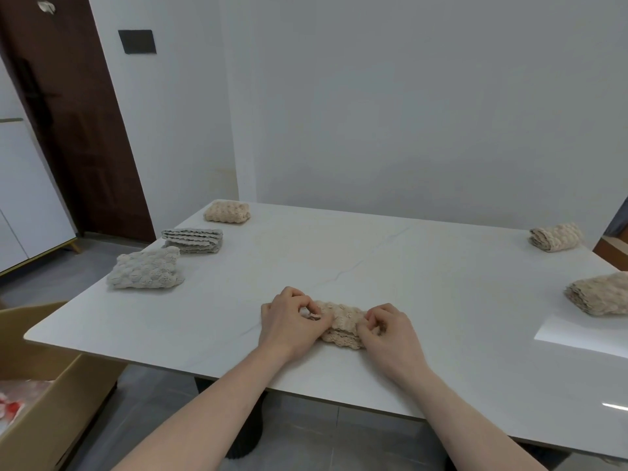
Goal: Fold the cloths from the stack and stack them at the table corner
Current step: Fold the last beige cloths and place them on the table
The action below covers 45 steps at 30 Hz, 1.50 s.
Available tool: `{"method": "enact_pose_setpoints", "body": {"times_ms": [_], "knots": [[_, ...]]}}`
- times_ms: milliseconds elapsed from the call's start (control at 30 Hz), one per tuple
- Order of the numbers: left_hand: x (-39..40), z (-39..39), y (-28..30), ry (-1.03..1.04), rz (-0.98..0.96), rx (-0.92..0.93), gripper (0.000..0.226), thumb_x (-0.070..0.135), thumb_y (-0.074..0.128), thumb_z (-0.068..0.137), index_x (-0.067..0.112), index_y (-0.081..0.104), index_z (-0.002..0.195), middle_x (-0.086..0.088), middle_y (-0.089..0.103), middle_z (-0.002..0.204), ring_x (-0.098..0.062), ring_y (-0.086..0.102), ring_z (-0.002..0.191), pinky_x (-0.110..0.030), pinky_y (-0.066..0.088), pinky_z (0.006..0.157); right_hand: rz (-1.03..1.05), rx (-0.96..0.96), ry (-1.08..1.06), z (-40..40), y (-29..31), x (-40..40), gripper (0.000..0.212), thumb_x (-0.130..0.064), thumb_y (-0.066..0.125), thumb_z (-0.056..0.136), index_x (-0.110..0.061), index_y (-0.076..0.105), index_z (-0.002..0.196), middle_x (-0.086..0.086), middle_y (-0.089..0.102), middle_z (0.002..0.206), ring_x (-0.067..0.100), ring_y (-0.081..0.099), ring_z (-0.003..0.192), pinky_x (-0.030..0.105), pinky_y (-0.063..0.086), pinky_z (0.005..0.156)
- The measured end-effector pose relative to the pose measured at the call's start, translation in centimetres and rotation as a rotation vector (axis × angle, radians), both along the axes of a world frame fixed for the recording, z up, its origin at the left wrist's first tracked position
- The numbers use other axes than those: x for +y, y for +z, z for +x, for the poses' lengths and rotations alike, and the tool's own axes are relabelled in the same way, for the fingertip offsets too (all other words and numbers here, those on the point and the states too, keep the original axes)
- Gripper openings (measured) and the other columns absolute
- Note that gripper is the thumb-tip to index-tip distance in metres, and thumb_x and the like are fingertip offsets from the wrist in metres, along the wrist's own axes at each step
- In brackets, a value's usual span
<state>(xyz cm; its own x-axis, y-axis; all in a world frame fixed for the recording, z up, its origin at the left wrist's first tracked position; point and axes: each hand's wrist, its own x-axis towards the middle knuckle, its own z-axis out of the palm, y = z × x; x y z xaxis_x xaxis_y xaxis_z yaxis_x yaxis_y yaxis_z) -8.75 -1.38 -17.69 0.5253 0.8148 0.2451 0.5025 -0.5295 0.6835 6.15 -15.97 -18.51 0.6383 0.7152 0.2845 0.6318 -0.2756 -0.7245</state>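
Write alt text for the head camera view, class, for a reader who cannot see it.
A person's left hand and right hand pinch the ends of a folded beige cloth on a white table. Two grey cloths and a beige cloth lie along the left edge, two more beige cloths at the right.

Left hand point(292, 317) and right hand point(387, 329) with fingers curled.

Both hands, left point(292, 317) and right point(387, 329), pinch a folded beige cloth point(343, 322) on the counter point(407, 266). Grey cloths point(193, 240) lie far left.
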Motion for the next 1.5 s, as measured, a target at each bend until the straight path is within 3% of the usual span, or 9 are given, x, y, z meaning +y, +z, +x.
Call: {"method": "enact_pose_setpoints", "body": {"times_ms": [167, 300, 500, 633, 733, 833, 1100, 1267, 1500], "knots": [[0.0, 0.0, -0.2, -0.081, 0.017, 0.042, 0.018, 0.046, 0.068, 0.072, 0.031, 0.059, 0.076, 0.022, 0.052, 0.104, -0.002, 0.051, 0.105, -0.030, 0.026, 0.100, -0.214, -0.061, 0.125, 0.4, 0.6, -0.5, 0.015, -0.027, 0.064, 0.081, -0.035, 0.052, 0.076, -0.021, 0.054, 0.106, 0.016, 0.048, 0.102, 0.040, 0.041, 0.097], [0.1, 0.0, -0.3, -0.095, 0.023, 0.026, 0.022, 0.044, 0.065, 0.073, 0.035, 0.056, 0.090, 0.022, 0.055, 0.106, -0.003, 0.050, 0.108, -0.030, 0.024, 0.106, -0.153, -0.076, 0.113, 0.1, 0.3, -1.1, 0.019, -0.032, 0.062, 0.077, -0.040, 0.053, 0.090, -0.024, 0.053, 0.106, 0.010, 0.049, 0.101, 0.038, 0.043, 0.097], [0.3, 0.1, -0.2, -0.153, -0.034, 0.097, 0.047, 0.042, 0.059, 0.076, 0.040, 0.047, 0.122, 0.018, 0.060, 0.120, -0.002, 0.049, 0.119, -0.040, 0.003, 0.127, -0.050, 0.251, 0.083, 0.7, 0.8, -0.8, 0.052, -0.062, 0.058, 0.077, -0.044, 0.052, 0.126, -0.017, 0.065, 0.109, 0.016, 0.063, 0.098, 0.046, 0.050, 0.097], [0.3, 0.0, -0.3, -0.147, -0.040, 0.103, 0.048, 0.044, 0.057, 0.077, 0.045, 0.046, 0.124, 0.018, 0.056, 0.107, -0.010, 0.044, 0.115, -0.030, 0.021, 0.113, -0.016, 0.298, 0.067, 0.6, 0.7, -0.9, 0.039, -0.057, 0.056, 0.094, -0.039, 0.056, 0.129, -0.014, 0.066, 0.108, 0.017, 0.063, 0.108, 0.042, 0.048, 0.100], [0.2, -0.1, -0.2, -0.164, -0.037, 0.120, 0.044, 0.052, 0.050, 0.075, 0.046, 0.052, 0.118, 0.021, 0.059, 0.101, -0.010, 0.048, 0.111, -0.031, 0.026, 0.110, -0.063, 0.133, 0.021, 0.6, 0.1, -0.7, 0.038, -0.037, 0.058, 0.097, -0.034, 0.052, 0.134, -0.012, 0.059, 0.118, 0.016, 0.056, 0.116, 0.042, 0.041, 0.108], [-0.2, -0.2, 0.4, -0.158, -0.015, 0.122, 0.047, 0.059, 0.039, 0.070, 0.041, 0.059, 0.108, 0.022, 0.061, 0.099, -0.006, 0.049, 0.104, -0.035, 0.027, 0.112, -0.200, -0.125, -0.035, -0.5, -0.3, -0.6, 0.051, -0.046, 0.053, 0.095, -0.033, 0.044, 0.144, -0.009, 0.047, 0.135, 0.016, 0.041, 0.131, 0.035, 0.029, 0.113], [0.0, -0.5, 0.1, -0.198, -0.124, 0.093, 0.037, 0.062, 0.050, 0.070, 0.040, 0.048, 0.099, 0.019, 0.055, 0.101, -0.011, 0.039, 0.113, -0.032, 0.037, 0.097, -0.177, -0.031, 0.038, 0.0, -0.2, -1.0, 0.032, -0.055, 0.046, 0.086, -0.042, 0.043, 0.115, -0.022, 0.053, 0.104, 0.007, 0.042, 0.112, 0.026, 0.028, 0.102], [0.2, -0.3, -0.2, -0.192, -0.199, 0.057, 0.022, 0.037, 0.065, 0.076, 0.034, 0.051, 0.093, 0.013, 0.059, 0.079, -0.011, 0.050, 0.093, -0.030, 0.042, 0.074, -0.120, 0.189, 0.108, 0.2, -0.1, -1.5, 0.021, -0.037, 0.053, 0.096, -0.041, 0.046, 0.115, -0.034, 0.051, 0.107, 0.004, 0.037, 0.120, 0.031, 0.041, 0.096], [0.1, -0.1, 2.4, -0.202, -0.493, 0.047, 0.026, 0.015, 0.067, 0.097, 0.032, 0.057, 0.114, 0.016, 0.072, 0.096, -0.012, 0.068, 0.092, -0.027, 0.054, 0.079, -0.237, 0.417, 0.031, 0.7, 2.1, -0.7, 0.026, -0.026, 0.058, 0.094, -0.038, 0.050, 0.116, -0.026, 0.058, 0.106, 0.021, 0.054, 0.118, 0.040, 0.051, 0.095]]}}
